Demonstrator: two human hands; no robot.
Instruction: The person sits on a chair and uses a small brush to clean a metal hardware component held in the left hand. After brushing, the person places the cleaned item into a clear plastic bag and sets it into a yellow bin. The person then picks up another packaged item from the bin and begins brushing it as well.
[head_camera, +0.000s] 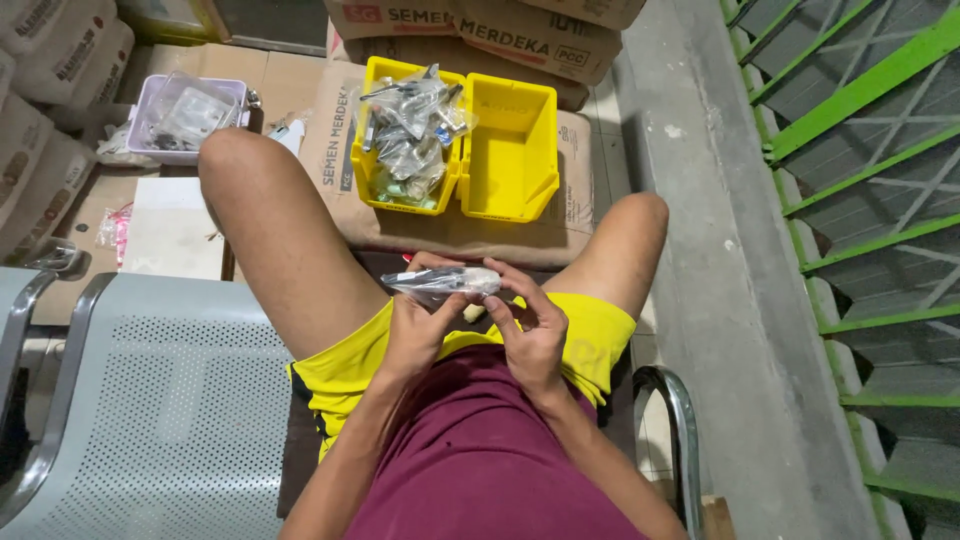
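**Both hands on 1 small packet over the lap**

The bench (170, 400) of perforated grey metal fills the lower left, and the person sits on its right end, knees spread. Ahead on the floor lie brown paper sacks (460, 215), and on the nearest one stand 2 yellow bins side by side. The left bin (385, 190) is heaped with clear packets of metal parts; the right bin (510, 150) shows only its bare yellow inside. To the far left sits a pale tray (150, 110) with more clear wrapping in it.

Judging by the bins, the work looks early: the heap on the left is large, nothing shows in the right one, and only 1 packet is out.

That packet (442, 281) is held between the knees, just above the lap, well apart from the bins. The left hand (415, 325) pinches its left end and the right hand (530, 325) curls fingers over its right end, so the 2 hands are close together and both closed on it. Its long axis runs left to right across the body, roughly level; a dark metal part inside points toward the left end.
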